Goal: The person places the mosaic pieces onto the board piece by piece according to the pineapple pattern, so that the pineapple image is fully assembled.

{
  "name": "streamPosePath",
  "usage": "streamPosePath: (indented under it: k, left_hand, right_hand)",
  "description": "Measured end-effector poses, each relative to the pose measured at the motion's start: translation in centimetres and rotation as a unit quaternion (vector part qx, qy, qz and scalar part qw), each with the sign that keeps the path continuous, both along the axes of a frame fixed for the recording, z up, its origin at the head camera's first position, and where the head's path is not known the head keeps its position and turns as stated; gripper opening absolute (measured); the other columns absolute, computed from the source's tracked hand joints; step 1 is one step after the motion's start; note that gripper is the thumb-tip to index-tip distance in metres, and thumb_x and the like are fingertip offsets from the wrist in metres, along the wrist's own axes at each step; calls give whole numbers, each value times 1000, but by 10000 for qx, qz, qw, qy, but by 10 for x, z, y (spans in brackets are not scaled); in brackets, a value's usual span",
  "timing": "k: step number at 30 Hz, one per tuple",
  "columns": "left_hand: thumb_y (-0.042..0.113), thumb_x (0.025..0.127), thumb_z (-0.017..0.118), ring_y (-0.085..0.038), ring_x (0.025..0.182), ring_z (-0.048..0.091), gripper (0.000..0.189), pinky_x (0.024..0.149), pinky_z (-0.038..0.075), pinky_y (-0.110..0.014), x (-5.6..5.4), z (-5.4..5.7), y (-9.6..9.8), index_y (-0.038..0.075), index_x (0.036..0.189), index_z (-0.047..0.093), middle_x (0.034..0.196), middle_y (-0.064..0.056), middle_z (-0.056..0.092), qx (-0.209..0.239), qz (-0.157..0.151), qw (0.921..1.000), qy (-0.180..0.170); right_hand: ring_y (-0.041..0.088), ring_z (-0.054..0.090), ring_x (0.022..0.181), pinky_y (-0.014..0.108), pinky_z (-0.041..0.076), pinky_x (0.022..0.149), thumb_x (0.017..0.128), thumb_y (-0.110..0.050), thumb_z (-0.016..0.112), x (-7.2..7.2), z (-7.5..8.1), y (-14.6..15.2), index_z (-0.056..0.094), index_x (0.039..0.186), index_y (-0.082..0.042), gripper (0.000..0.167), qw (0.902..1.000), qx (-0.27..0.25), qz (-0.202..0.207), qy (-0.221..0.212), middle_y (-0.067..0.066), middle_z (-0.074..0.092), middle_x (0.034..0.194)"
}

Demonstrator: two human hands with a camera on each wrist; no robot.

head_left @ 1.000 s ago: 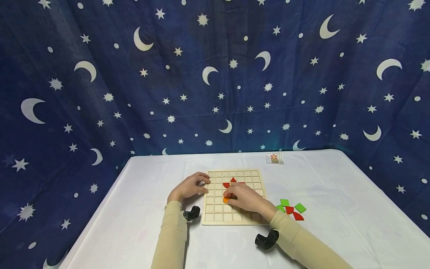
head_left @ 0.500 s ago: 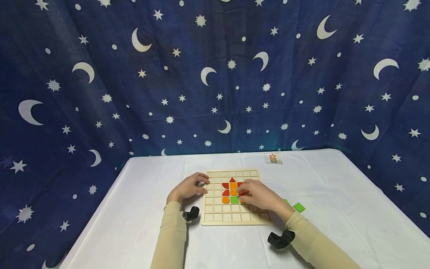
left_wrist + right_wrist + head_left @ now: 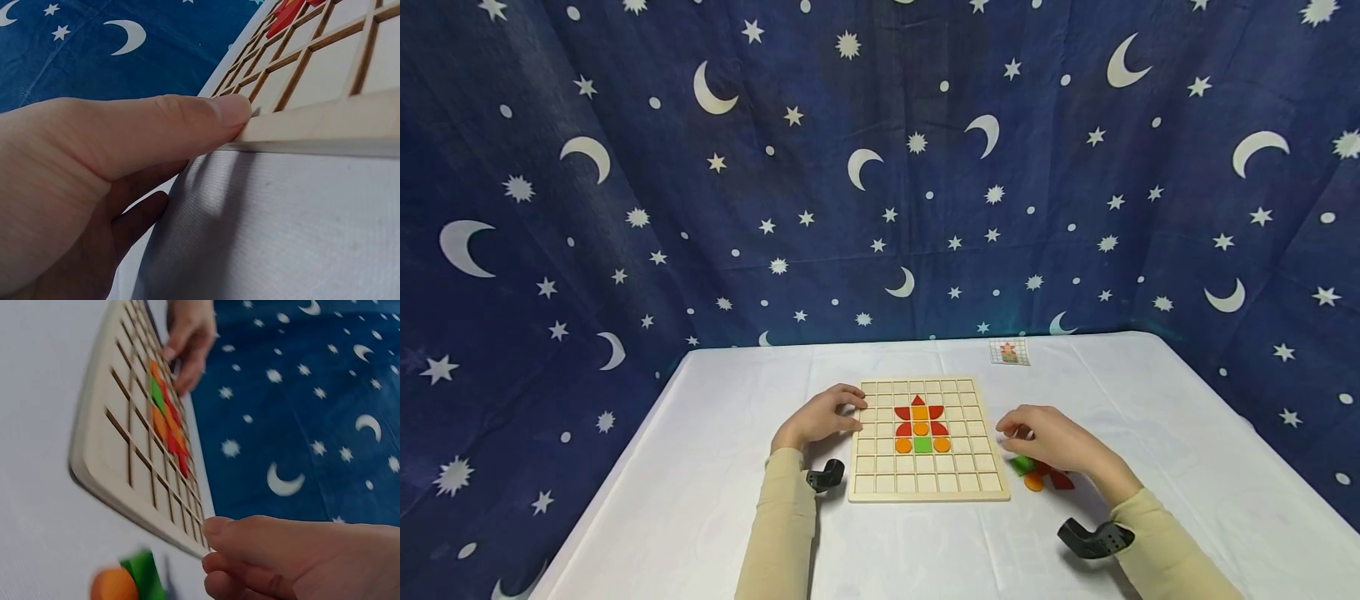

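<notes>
A square wooden grid board [image 3: 925, 475] lies flat on the table. Near its middle, coloured tiles form a figure: a red triangle [image 3: 917, 401], red rounded pieces [image 3: 903, 430], an orange square [image 3: 921, 413], several orange discs [image 3: 904, 446] and a green square [image 3: 922, 445]. My left hand [image 3: 822, 419] rests at the board's left edge, its thumb touching the rim in the left wrist view. Right of the board, my right hand [image 3: 1056, 437] hovers over loose tiles with fingers bent and nothing visible in them. It partly hides a green tile [image 3: 1022, 465] and red tiles [image 3: 1062, 479].
An orange disc [image 3: 1033, 482] lies with the loose tiles beside the board. A small pattern card [image 3: 1009, 352] sits at the table's far edge. White cloth [image 3: 760, 375] covers the table, and a dark blue curtain [image 3: 820, 100] with moons and stars hangs behind it.
My right hand has moved right, off the board, to above the loose tiles. An orange disc now shows to the right of the green square. My left hand stays at the board's edge.
</notes>
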State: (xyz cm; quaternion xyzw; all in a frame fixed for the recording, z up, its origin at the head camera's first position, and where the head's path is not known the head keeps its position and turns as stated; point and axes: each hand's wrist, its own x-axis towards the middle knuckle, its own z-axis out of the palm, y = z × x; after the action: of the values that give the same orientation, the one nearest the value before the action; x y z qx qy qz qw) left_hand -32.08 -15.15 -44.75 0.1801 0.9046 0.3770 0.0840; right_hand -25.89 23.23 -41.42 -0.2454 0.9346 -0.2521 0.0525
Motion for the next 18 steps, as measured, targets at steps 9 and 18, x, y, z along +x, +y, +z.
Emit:
streamPosePath:
  k: [9, 18]
  left_hand:
    - [13, 82, 78, -29, 133, 44, 33, 113, 32, -48, 0, 0, 0, 9, 114, 71, 135, -5, 54, -29, -113, 9999, 64]
    - [11, 83, 77, -28, 132, 44, 31, 113, 32, -47, 2, 1, 0, 9, 113, 71, 135, -4, 54, 52, -30, 10000, 8]
  right_hand:
    - [13, 56, 80, 27, 52, 70, 88, -19, 73, 1, 5, 28, 70, 108, -4, 26, 9988, 57, -383, -292, -3, 65, 93]
    - [12, 56, 83, 31, 53, 75, 84, -16, 75, -2, 0, 48, 70, 108, -5, 26, 9993, 119, -122, -322, -3, 67, 97]
